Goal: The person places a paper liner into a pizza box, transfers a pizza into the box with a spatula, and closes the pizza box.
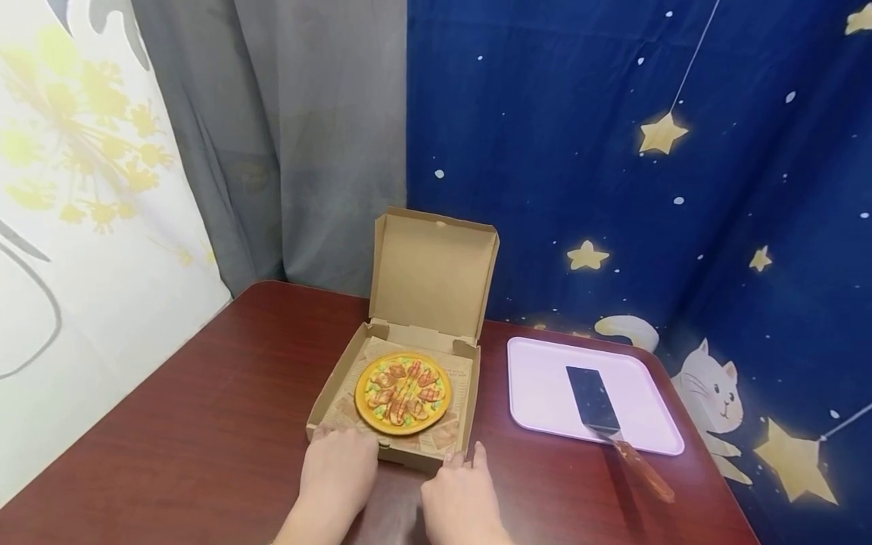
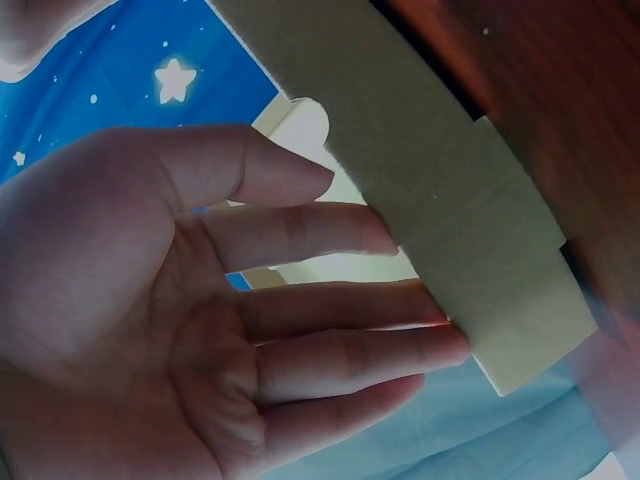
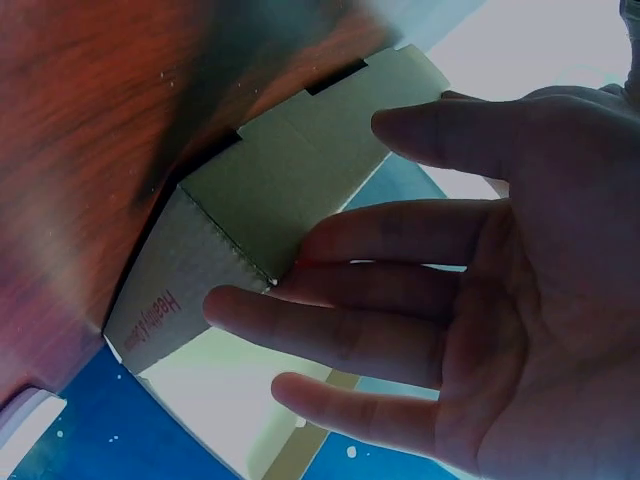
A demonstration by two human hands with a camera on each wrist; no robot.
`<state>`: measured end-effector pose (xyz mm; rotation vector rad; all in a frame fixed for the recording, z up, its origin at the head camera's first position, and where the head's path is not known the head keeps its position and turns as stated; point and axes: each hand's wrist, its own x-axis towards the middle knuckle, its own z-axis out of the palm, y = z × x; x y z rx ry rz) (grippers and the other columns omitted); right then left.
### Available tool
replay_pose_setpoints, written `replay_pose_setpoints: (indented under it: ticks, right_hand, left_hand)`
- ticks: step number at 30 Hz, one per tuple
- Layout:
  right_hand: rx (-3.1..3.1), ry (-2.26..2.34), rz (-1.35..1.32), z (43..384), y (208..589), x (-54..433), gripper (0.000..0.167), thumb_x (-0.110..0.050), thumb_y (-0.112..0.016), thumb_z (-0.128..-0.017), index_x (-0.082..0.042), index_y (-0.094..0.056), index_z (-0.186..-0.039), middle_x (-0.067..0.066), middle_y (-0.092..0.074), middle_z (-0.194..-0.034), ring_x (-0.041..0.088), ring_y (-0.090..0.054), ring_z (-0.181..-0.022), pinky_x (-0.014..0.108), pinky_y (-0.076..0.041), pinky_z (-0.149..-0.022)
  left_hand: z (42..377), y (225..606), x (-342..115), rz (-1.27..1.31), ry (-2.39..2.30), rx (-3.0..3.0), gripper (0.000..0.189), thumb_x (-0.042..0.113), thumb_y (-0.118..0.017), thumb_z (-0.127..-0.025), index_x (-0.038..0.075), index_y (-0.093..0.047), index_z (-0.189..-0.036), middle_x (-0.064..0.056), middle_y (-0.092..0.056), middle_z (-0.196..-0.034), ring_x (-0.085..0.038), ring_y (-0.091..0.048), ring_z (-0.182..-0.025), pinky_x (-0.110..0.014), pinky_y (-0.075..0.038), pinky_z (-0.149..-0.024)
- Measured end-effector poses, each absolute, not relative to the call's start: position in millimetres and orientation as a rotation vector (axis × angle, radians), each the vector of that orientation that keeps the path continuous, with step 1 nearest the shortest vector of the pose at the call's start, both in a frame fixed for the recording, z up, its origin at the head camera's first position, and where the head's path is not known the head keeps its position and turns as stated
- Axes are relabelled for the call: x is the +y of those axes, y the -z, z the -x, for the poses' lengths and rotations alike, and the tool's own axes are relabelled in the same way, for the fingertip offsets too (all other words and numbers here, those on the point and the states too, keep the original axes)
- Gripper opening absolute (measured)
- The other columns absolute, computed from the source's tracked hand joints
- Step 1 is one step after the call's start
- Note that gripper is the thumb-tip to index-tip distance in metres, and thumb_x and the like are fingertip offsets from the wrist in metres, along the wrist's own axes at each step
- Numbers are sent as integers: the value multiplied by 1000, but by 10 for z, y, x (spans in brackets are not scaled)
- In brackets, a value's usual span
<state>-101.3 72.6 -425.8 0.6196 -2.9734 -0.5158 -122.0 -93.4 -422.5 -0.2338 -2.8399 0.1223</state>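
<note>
A cardboard pizza box (image 1: 410,457) sits mid-table with its lid (image 1: 433,276) standing up at the back. Inside, a round pizza (image 1: 403,393) with meat and green toppings lies on printed paper (image 1: 446,369). My left hand (image 1: 341,462) is at the front wall's left part; in the left wrist view its fairly straight fingers (image 2: 345,310) meet the wall's top edge, thumb apart. At the front right corner is my right hand (image 1: 460,488). Its fingers (image 3: 340,330) stretch out spread against the corner in the right wrist view, and its thumb crosses before the front wall.
To the right of the box is a pale pink tray (image 1: 545,401). A spatula (image 1: 593,397) lies on it, its wooden handle (image 1: 643,471) reaching past the near rim. A starry blue curtain (image 1: 545,151) and a grey curtain (image 1: 334,151) hang behind the dark red table (image 1: 204,401).
</note>
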Motion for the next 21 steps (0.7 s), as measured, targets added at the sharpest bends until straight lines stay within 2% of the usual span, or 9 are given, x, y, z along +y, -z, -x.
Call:
replay_pose_setpoints:
  ticks: [5, 15, 21]
  right_hand:
    - [-2933, 517, -595, 1003, 4257, 706, 22, -33, -80, -85, -17, -87, -98, 12, -81, -118, 34, -79, -105, 56, -51, -113]
    - [-2927, 516, -606, 1010, 4239, 713, 26, -34, -80, -84, -14, -87, -99, 14, -81, -117, 35, -80, -95, 55, -52, -111]
    - [-2970, 474, -609, 1019, 4234, 753, 27, -35, -81, -83, -14, -87, -100, 14, -81, -117, 35, -79, -101, 56, -50, -113]
  left_hand:
    - [1237, 4198, -932, 239, -144, -2804, 22, 11, -75, -83, 14, -68, -63, -8, -69, -62, -32, -71, -65, -57, -60, -97]
    - [1280, 4154, -921, 226, -110, -2877, 18, 10, -75, -85, 12, -73, -68, -7, -73, -68, -31, -73, -66, -60, -61, -93]
    - [1271, 4172, -916, 227, -90, -2883, 17, 10, -75, -85, 12, -74, -69, -9, -75, -71, -31, -74, -68, -59, -61, -94]
